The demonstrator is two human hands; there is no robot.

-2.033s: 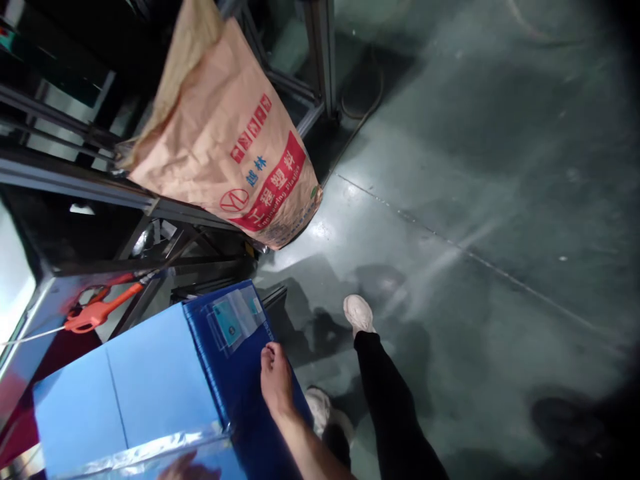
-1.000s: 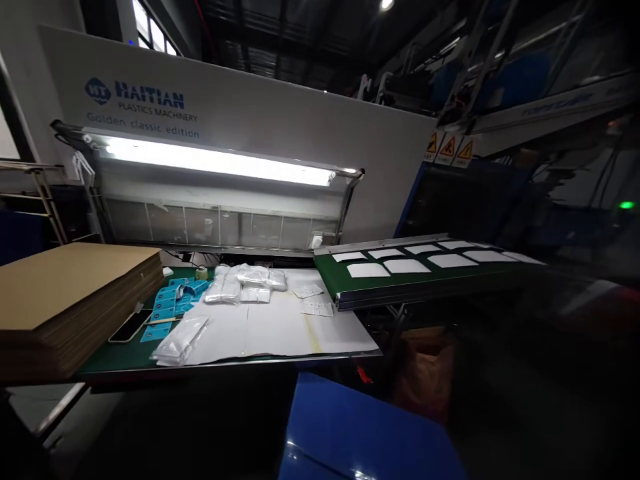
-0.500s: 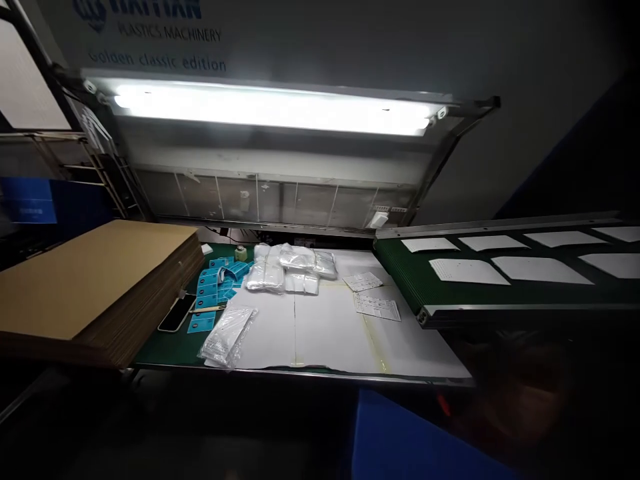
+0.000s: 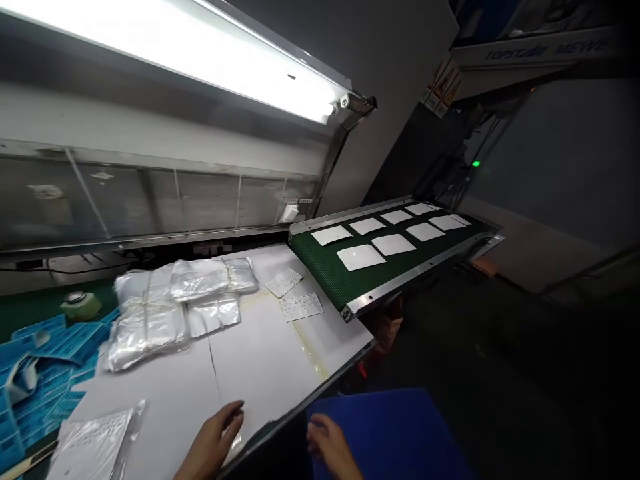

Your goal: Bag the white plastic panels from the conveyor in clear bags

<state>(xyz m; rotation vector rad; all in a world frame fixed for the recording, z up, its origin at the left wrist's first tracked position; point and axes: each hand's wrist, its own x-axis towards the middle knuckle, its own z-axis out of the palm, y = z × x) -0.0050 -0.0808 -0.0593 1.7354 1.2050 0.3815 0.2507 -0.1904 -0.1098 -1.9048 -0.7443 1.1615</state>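
My left hand (image 4: 215,437) is over the front edge of the white-covered table (image 4: 260,373), its fingers loosely bent and apart, holding nothing. To its right my right hand (image 4: 331,445) hangs in front of a blue panel-like surface (image 4: 390,427), fingers relaxed and slightly curled, with nothing visible in them. Nearest the left hand lies a clear plastic bag with white printed sheets (image 4: 95,443). Bundles of clear plastic bags (image 4: 150,327) lie farther back. Two small printed cards (image 4: 301,306) rest flat near the conveyor.
A green conveyor belt (image 4: 325,267) with metal side rails carries several white flat pieces (image 4: 361,257) at the right. Blue label sheets (image 4: 45,373) and a small greenish jar (image 4: 80,305) are at the left. A bright tube lamp (image 4: 200,60) hangs above.
The view has turned right and come closer to the table. Both my hands have entered at the bottom. The cardboard stack and phone on the left have left the view.
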